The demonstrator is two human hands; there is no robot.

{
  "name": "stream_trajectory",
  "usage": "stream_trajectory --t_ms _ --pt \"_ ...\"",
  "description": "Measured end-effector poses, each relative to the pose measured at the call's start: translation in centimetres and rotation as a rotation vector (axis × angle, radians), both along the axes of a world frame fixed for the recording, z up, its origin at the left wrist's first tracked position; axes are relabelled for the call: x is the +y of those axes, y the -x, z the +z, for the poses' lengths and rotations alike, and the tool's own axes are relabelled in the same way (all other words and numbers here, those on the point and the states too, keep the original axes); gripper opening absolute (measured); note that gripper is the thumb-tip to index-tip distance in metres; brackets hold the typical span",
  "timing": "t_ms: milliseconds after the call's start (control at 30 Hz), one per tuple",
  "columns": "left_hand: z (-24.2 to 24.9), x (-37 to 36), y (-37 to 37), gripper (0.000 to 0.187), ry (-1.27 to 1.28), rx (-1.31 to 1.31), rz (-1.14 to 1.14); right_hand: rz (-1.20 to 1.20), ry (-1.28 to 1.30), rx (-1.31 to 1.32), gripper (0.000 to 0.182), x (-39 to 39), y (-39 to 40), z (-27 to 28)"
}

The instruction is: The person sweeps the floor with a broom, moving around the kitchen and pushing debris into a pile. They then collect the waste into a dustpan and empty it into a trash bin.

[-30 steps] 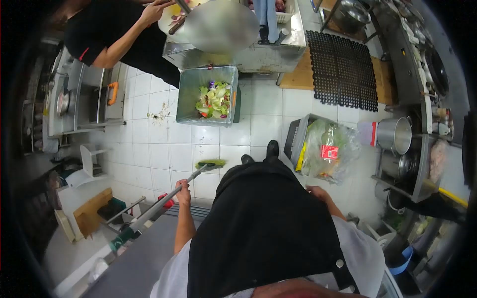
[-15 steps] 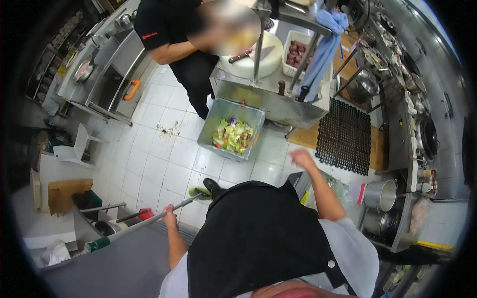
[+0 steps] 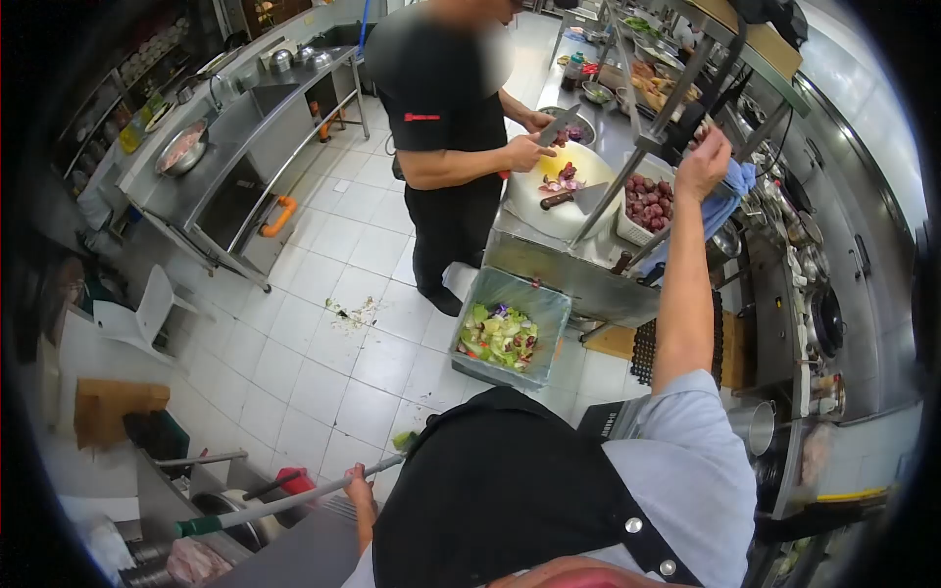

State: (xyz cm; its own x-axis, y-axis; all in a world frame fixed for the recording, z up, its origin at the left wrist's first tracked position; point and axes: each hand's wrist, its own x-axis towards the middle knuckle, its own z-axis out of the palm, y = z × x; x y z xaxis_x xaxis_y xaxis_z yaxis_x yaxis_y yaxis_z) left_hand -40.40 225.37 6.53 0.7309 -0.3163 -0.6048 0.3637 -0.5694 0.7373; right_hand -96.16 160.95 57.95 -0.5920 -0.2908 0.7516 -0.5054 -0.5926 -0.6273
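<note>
My left hand (image 3: 359, 486) is closed around a long grey pole (image 3: 294, 505) with a green grip. Its lower end, by my apron, carries a green head like a broom's, partly hidden. My right hand (image 3: 704, 165) is raised at arm's length beside the steel counter frame, close to a blue cloth (image 3: 737, 181). Its fingers are curled, with something small, reddish and whitish at the tips that I cannot make out. Below and left of that hand, a white basket (image 3: 632, 231) holds red onions (image 3: 649, 201).
A co-worker (image 3: 436, 127) holds a knife (image 3: 559, 125) over a round white cutting board (image 3: 539, 211) with cut onion and another knife. A bin (image 3: 469, 367) of vegetable scraps stands on the floor. Loose scraps (image 3: 353, 312) lie on the tiles. Pots and pans line the right side.
My right hand has gone from low beside my body up and forward to the counter frame. The view has tilted up. My left hand still grips the pole.
</note>
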Motion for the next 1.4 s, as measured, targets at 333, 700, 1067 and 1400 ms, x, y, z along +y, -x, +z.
stream_trajectory --t_ms 333,700,1067,1400 --pt "-1.0 0.9 -4.4 0.024 -0.02 0.147 0.044 -0.402 -0.103 0.441 0.031 -1.6 0.4 -4.3" --pt "-0.4 -0.9 -5.2 0.02 -0.004 0.101 -0.021 -0.482 -0.047 0.538 0.033 -3.5 2.0 -5.6" --pt "-10.4 1.0 -8.1 0.024 0.173 -0.05 -0.119 -0.479 0.011 0.558 0.034 -3.4 2.5 -5.5" --pt "-4.8 -2.5 -12.8 0.034 -0.054 -0.271 -0.704 -0.483 0.017 0.515 0.039 -4.5 3.3 -6.0"
